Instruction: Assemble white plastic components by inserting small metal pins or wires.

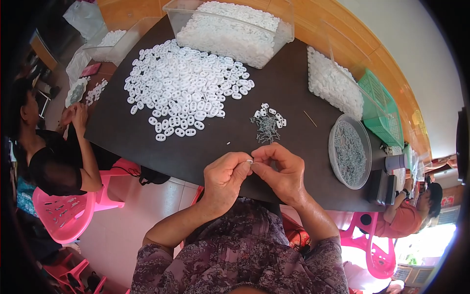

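My left hand (226, 179) pinches a small white plastic piece (249, 161) between thumb and fingers, over the table's near edge. Right against it, my right hand (283, 172) is closed in a pinch, its fingertips touching the piece; whatever those fingers hold is too small to make out. Just beyond my hands lies a little heap of grey screws (266, 128), with several white two-hole pieces (279, 117) around its far side. Farther left spreads a large pile of white oval two-hole pieces (183, 83). One tiny white bit (228, 143) lies alone near my left hand.
Clear bins of white pieces (230, 32) (333, 81) stand along the back. On the right are a round tub of grey screws (350, 152), a green basket (384, 108) and a thin stick (310, 118). People sit at left (58, 152) and right (409, 215), near pink chairs (68, 210).
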Available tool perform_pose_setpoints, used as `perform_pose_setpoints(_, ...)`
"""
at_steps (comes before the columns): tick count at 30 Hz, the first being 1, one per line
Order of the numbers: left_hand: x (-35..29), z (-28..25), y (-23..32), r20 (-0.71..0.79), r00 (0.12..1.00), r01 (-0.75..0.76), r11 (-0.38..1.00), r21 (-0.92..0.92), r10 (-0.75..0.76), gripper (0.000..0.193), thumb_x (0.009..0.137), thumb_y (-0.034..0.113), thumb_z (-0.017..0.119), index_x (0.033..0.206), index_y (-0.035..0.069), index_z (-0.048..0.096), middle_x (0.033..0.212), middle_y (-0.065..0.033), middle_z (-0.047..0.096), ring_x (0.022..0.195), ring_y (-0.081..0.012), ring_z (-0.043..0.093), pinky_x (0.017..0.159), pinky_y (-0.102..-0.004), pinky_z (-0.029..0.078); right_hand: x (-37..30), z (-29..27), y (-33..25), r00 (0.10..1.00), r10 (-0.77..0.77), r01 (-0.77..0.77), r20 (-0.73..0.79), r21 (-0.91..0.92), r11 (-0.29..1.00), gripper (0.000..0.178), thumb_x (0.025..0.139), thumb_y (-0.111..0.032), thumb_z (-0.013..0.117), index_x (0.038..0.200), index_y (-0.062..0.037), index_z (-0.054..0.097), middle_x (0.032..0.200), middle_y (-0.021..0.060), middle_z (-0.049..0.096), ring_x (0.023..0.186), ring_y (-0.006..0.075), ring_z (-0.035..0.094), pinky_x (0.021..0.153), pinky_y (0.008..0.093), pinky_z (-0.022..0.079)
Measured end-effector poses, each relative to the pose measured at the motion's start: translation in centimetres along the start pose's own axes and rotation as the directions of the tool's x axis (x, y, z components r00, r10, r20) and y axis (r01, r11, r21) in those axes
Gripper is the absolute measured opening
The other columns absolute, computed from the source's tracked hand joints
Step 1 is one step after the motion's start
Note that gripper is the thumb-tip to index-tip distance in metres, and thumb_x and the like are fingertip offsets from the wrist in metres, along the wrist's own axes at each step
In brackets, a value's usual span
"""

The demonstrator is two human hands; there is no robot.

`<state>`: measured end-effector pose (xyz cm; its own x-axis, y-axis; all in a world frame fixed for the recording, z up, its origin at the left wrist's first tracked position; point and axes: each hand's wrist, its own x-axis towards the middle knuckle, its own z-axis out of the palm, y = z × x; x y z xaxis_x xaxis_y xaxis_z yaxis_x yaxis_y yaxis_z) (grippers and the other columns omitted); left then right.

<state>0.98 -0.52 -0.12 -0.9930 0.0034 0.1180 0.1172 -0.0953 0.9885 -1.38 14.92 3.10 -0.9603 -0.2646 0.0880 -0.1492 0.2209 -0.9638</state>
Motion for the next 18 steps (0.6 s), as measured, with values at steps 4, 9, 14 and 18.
perform_pose_setpoints(4,0.0,0.0,-0.3,-0.038,0.999,0.028,0.995,-0.091,-0.032,0.011,0.093,0.008,0.060,0.094,-0.002,0.063,0.078,-0.0020,0.061,0.068,-0.0069,0.055,0.059,-0.0203,0.045,0.1,0.6,0.3,0.999,0.040,-0.039,-0.010,0.040,0.998,0.020,0.082,0.004,0.066,0.101,0.0018,0.063,0.088,0.0024,0.061,0.079,0.0082,0.057,0.072,0.0228,0.046)
perform_pose_setpoints(9,0.2,-0.5,-0.3,0.000,0.977,0.203,0.923,-0.326,-0.215,0.017,0.093,0.012,0.060,0.099,-0.003,0.063,0.080,-0.0044,0.064,0.066,-0.0069,0.055,0.057,-0.0195,0.045,0.0,1.1,1.5,0.998,0.040,-0.030,-0.057,0.178,0.984,0.019,0.082,0.001,0.069,0.101,-0.0003,0.064,0.088,0.0036,0.064,0.078,0.0077,0.058,0.072,0.0228,0.048)
perform_pose_setpoints(14,0.1,-0.6,-0.5,-0.007,0.976,0.199,0.910,-0.363,-0.217,0.016,0.093,0.012,0.060,0.099,-0.003,0.063,0.081,-0.0050,0.064,0.067,-0.0075,0.057,0.057,-0.0199,0.046,0.1,1.2,1.4,0.998,-0.015,0.020,-0.062,0.093,0.995,0.018,0.082,0.002,0.068,0.099,-0.0016,0.064,0.084,0.0031,0.062,0.077,0.0091,0.058,0.070,0.0239,0.047)
perform_pose_setpoints(18,0.0,-0.7,-0.5,-0.013,0.973,0.212,0.913,-0.348,-0.231,0.016,0.093,0.011,0.060,0.100,-0.004,0.063,0.082,-0.0057,0.065,0.068,-0.0078,0.058,0.058,-0.0199,0.046,0.2,1.7,1.2,0.984,-0.151,0.138,-0.093,-0.131,0.982,0.013,0.080,0.003,0.066,0.091,-0.0031,0.063,0.081,0.0051,0.061,0.072,0.0154,0.057,0.065,0.0280,0.045)
